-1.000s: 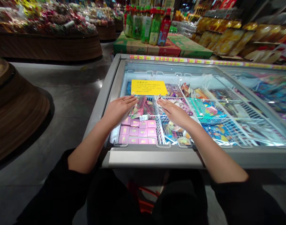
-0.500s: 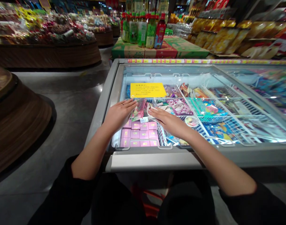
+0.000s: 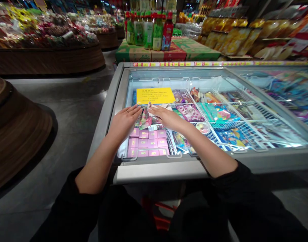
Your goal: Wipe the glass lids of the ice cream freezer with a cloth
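My left hand (image 3: 123, 123) lies flat on the glass lid (image 3: 209, 72) of a chest freezer, its fingers stretched out and a ring on one of them. It holds nothing. Under the fingers of my right hand (image 3: 170, 118) is a crumpled white tissue (image 3: 150, 106), pressed to the glass; its edge shows past the fingertips. Just beyond both hands is a yellow notice (image 3: 155, 96) with printed text. Below the glass, small pink boxes (image 3: 148, 143) and colourful packets (image 3: 190, 112) sit in white wire baskets.
A pale freezer edge (image 3: 161, 172) runs along the front. Bottled drinks (image 3: 148, 32) stand on green and red cartons (image 3: 196, 48) behind it. Round wooden displays (image 3: 14, 127) stand to the left across the grey floor. A red stool (image 3: 162, 222) shows beneath me.
My right hand has slid left and slightly away from me with the tissue, closer to my left hand. My left hand stays flat on the glass. The view has shifted a little.
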`<state>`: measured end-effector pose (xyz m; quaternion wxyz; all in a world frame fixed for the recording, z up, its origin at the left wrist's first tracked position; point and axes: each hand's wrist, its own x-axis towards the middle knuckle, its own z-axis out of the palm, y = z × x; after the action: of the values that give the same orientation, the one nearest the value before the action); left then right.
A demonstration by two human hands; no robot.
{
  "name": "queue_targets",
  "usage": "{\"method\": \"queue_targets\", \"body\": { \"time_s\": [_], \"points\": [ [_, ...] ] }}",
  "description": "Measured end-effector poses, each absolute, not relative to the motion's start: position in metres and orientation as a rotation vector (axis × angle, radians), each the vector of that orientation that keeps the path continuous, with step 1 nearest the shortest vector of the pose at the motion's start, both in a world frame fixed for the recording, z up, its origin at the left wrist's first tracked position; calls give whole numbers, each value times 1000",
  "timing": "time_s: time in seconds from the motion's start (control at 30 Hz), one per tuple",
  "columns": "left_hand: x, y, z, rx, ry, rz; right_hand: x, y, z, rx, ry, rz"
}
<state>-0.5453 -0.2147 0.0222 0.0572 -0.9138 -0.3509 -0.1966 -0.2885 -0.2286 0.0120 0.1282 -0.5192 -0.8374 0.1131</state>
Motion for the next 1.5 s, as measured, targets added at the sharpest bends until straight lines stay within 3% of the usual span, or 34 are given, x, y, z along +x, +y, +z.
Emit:
{"method": "queue_targets", "body": {
  "time_s": [0.13, 0.33, 0.5, 0.63, 0.93, 1.23, 1.5],
  "points": [
    [-540, -216, 22, -2750, -1114, -514, -248, -247, 10, -1516, -2387, 396],
    [-530, -221, 23, -2709, -1135, -647, -268, -202, 12, -1779, -2240, 215],
    [-532, -224, 24, -2673, -1166, -706, -306, -196, 13, -1622, -2356, 239],
    [-532, -225, 24, -2679, -1204, -681, -280, -218, 12, -1436, -2460, 355],
    [-523, -222, 26, -2667, -1245, -688, -276, -167, 9, -1639, -2288, 285],
    [-526, -226, 24, -2657, -1234, -733, -282, -192, 8, -1416, -2436, 407],
    [-517, -216, 24, -2597, -1316, -757, -282, -146, 2, -1642, -2207, 273]
  ]
}}
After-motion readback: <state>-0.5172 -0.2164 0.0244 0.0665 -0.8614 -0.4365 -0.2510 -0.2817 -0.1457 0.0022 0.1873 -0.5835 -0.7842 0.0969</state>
